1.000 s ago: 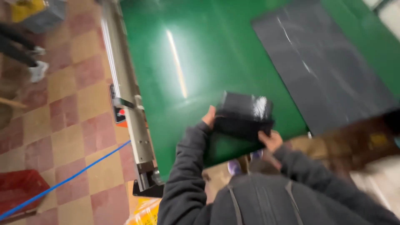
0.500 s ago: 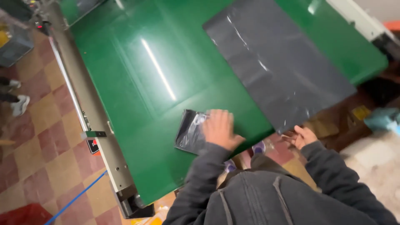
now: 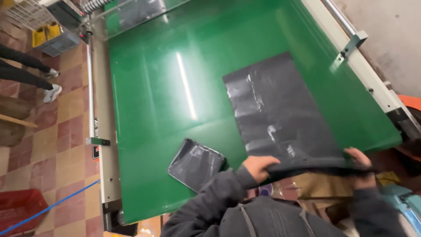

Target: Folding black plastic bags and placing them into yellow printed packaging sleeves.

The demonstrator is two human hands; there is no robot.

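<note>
A wide green conveyor belt (image 3: 166, 87) fills the view. On it lies a large flat dark grey plastic bag (image 3: 276, 109). My left hand (image 3: 258, 167) grips the bag's near edge on the left, and my right hand (image 3: 362, 162) grips the same edge on the right, lifting it slightly off the belt's end. A small black wrapped package (image 3: 196, 163) lies on the belt just left of my left hand, apart from it.
A metal side rail (image 3: 97, 131) runs along the belt's left, another rail (image 3: 364, 66) along the right. Tiled floor at left holds a red crate (image 3: 19, 210), a blue cable (image 3: 48, 208) and another person's legs (image 3: 30, 72). A grey crate (image 3: 55, 39) stands at top left.
I set the black package down on the belt and let go. Both my hands moved right to the big grey bag and took its near edge.
</note>
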